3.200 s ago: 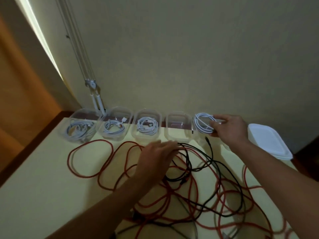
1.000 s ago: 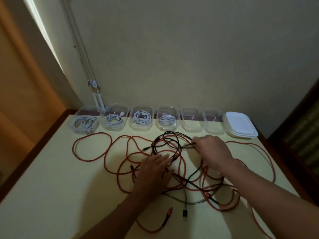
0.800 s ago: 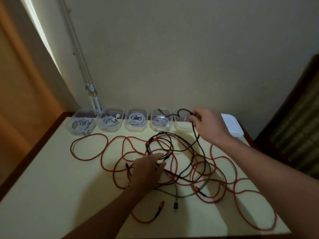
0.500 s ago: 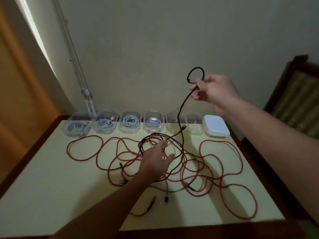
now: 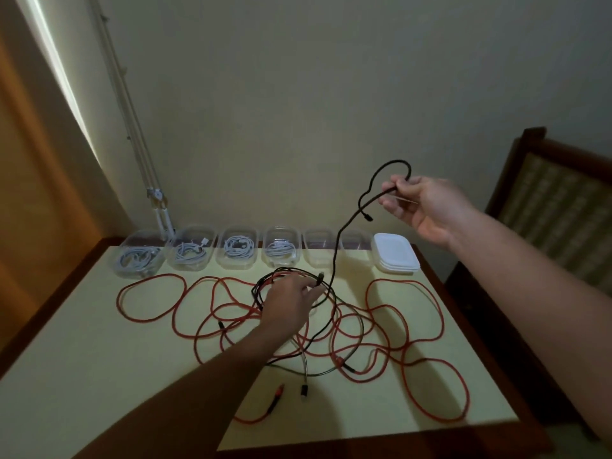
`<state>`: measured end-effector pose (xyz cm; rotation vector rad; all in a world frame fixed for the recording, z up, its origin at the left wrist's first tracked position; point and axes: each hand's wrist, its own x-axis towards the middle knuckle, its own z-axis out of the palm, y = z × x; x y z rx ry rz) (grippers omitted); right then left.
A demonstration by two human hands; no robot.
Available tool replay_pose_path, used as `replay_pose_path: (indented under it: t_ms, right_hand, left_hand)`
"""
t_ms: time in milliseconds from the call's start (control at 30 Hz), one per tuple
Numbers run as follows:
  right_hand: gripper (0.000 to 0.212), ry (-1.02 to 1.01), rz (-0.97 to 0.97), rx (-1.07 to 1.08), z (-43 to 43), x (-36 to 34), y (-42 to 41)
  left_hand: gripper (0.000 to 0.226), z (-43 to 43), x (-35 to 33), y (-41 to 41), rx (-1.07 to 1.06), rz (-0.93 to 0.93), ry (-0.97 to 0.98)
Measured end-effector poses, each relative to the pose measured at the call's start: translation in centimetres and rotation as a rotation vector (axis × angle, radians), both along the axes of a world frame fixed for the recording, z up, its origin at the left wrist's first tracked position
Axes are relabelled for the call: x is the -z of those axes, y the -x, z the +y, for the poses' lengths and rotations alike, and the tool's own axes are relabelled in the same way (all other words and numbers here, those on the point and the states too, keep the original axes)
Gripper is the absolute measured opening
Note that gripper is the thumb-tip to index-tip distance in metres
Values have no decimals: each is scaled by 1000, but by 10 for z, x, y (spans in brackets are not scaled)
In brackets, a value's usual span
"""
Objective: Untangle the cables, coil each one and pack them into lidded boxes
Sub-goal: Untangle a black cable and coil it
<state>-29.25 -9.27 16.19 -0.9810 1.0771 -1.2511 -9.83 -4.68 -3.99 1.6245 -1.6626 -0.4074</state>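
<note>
My right hand [image 5: 422,207] is raised above the table's far right and pinches a black cable [image 5: 337,246], which loops over the fingers and hangs down into the tangle. My left hand [image 5: 291,303] lies on the black coils in the middle of the tangle, fingers spread and touching them. A long red cable [image 5: 407,346] sprawls in loops across the cream table [image 5: 99,359]. Along the far edge stand several clear boxes [image 5: 236,248]; the left ones hold coiled white cables, and an empty box [image 5: 319,250] stands at their right.
A stack of white lids [image 5: 395,251] sits at the far right corner. A chair [image 5: 556,200] stands to the right of the table. Two loose plugs [image 5: 303,390] lie near the front edge. The wall runs close behind the boxes.
My right hand lifted the black cable from the tangle up and to the right, well above the table. My left hand stayed on the tangle, holding the black coils down.
</note>
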Motion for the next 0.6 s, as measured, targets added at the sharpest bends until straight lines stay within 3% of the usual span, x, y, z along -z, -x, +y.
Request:
replay_pose_path:
  t_ms: [133, 267, 333, 433, 533, 600]
  right_hand:
    - [12, -41, 241, 86, -4, 25, 17]
    - [25, -107, 903, -44, 1, 65, 27]
    - [30, -55, 1138, -91, 6, 77, 18]
    - [33, 120, 1171, -183, 15, 85, -10]
    - [64, 257, 1081, -316, 24, 90, -49]
    - [68, 285, 996, -295, 23, 94, -72]
  left_hand:
    - [27, -11, -29, -11, -112, -3, 61]
    - [28, -20, -80, -23, -110, 86, 93]
    - [27, -21, -108, -27, -106, 173, 124]
    - [26, -18, -146, -26, -43, 377, 142]
    - [29, -15, -179, -19, 43, 590, 169]
    - [29, -12, -195, -16, 85, 647, 188]
